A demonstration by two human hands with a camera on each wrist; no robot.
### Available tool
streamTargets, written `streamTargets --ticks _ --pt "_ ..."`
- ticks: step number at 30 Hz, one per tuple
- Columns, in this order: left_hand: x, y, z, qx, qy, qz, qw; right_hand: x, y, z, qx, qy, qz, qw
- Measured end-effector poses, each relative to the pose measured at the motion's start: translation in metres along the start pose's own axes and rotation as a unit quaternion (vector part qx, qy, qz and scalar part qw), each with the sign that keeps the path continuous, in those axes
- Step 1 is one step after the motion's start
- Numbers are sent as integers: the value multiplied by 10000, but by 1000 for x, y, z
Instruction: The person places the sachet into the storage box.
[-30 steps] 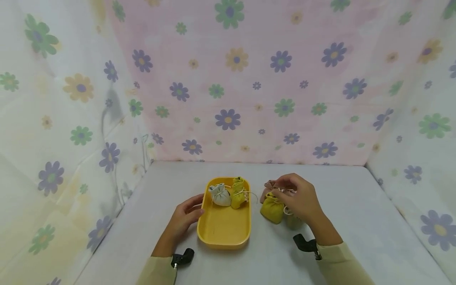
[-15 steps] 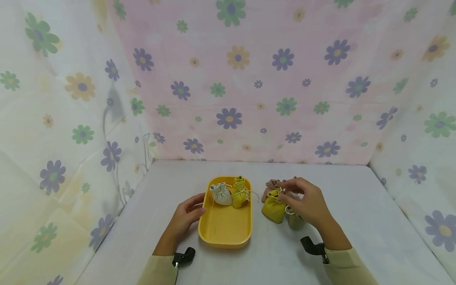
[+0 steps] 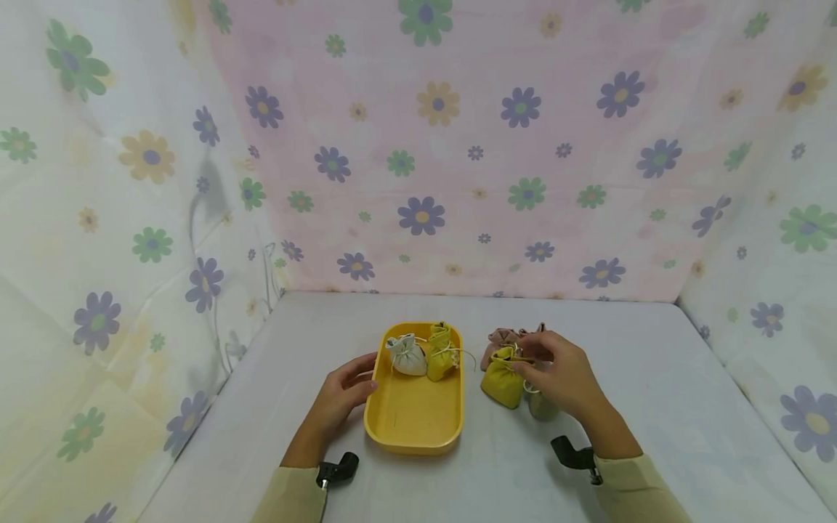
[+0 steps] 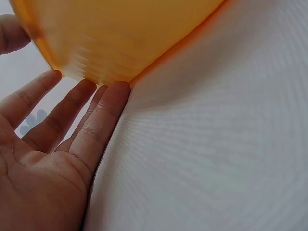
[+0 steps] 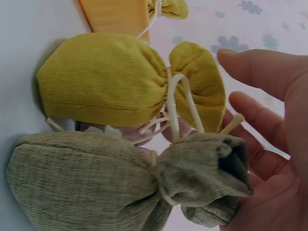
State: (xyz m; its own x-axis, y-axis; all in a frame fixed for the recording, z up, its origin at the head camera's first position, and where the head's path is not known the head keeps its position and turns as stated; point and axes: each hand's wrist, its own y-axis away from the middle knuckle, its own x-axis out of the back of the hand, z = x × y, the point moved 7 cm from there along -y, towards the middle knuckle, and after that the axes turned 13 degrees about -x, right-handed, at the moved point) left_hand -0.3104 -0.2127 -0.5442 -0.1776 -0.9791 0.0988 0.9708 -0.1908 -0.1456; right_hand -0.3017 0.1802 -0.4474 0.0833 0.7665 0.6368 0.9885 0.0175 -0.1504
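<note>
My left hand [image 3: 343,388] rests at the left side of a yellow plastic tray [image 3: 413,439], its fairly straight fingertips touching the tray wall in the left wrist view. Inside the tray's far end sit a white drawstring pouch [image 3: 407,357] and a yellow drawstring pouch [image 3: 441,356]. To the right of the tray, another mustard-yellow pouch [image 5: 101,79] stands on the table. My right hand [image 3: 565,370] is at its gathered top, thumb and fingers apart, fingertips right by the ruffle. A grey-green pouch [image 5: 82,178] stands closest to the right wrist, with its cream cord looped up.
Pinkish pouches [image 3: 502,338] stand behind the mustard one, partly hidden by it and my right hand. A white table [image 3: 484,479] lies below, enclosed by flower-print cloth walls [image 3: 366,131]. Each wrist carries a black camera mount [image 3: 340,469].
My right hand has drawn back slightly to the right from above the mustard-yellow pouch, uncovering more of its top. The left hand and the tray hold still.
</note>
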Motion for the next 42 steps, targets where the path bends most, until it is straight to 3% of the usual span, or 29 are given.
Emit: streamTargets --ticks 20,32,42 --pt "3 -1 -1 63 -76 177 9998 -18 -5 14 -422 214 -231 9986" --pt "1 -2 1 -60 -125 123 9998 -16 -4 10 -424 225 -142 9987" --pt "0 0 0 29 -103 150 9998 -17 -2 8 -397 229 -124 9989"
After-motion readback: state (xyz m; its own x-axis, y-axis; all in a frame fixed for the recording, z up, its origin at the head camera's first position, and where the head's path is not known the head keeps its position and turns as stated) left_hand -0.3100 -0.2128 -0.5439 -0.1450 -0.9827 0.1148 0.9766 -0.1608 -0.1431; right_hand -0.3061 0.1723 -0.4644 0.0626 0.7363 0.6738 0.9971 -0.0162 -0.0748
